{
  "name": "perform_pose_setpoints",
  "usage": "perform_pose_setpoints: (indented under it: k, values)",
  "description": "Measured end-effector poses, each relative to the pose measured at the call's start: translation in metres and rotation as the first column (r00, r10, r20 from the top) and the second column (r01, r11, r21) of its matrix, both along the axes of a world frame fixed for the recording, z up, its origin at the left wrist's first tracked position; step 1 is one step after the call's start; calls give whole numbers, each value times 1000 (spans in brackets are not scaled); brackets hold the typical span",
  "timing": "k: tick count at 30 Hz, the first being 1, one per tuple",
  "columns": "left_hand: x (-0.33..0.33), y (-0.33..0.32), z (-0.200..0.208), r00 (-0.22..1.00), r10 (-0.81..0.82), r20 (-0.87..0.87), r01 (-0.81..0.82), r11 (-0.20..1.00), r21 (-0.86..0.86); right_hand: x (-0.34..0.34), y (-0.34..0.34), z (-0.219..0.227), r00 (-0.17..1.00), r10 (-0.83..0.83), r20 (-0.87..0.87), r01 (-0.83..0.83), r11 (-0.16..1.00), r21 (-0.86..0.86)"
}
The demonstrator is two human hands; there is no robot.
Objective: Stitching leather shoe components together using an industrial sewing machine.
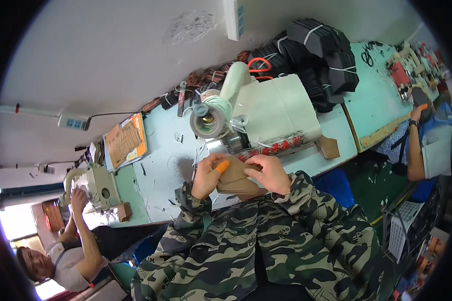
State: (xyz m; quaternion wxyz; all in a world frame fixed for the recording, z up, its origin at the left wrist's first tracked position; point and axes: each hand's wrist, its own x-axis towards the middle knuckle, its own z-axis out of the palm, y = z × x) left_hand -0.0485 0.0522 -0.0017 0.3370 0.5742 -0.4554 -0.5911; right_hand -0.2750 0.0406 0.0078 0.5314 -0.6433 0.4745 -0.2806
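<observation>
Between my two hands is a small stack of flat brown pieces (234, 175), perhaps leather or card, with layered edges toward me. My left hand (205, 179) grips the stack's left side, an orange cover on its thumb. The fingers of my right hand (272, 174) pinch the stack's right side near the top. Just beyond the hands stands a cream sewing machine (281, 108), with a spool of pale thread (218, 108) at its left end. The hands hide the area under the machine's front edge.
Bundles of black pieces tied with string (319, 60) lie behind the machine. Another brown piece (328, 147) rests at its right. Papers (125, 140) lie on the table's left. Co-workers sit at both sides, the left one at another machine (98, 188). A blue bin (335, 186) stands below.
</observation>
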Motion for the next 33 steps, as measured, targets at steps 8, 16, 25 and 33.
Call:
perform_pose_setpoints:
  k: [8, 16, 25, 33]
  values:
    - [14, -11, 13, 991, -94, -92, 101, 992, 81, 10, -4, 2, 996, -70, -48, 53, 957, -286]
    - [42, -43, 1, 855, -439, 277, 418, 898, 134, -1, -36, 13, 915, 108, -389, -233, 929, -288]
    - [52, -51, -6, 895, -445, 42, 443, 895, 42, -6, -87, 16, 748, 308, -588, -496, 848, -188]
    - [39, -47, 17, 799, -305, 518, 416, 902, -112, -3, -55, 6, 812, 96, -576, -447, 738, -506]
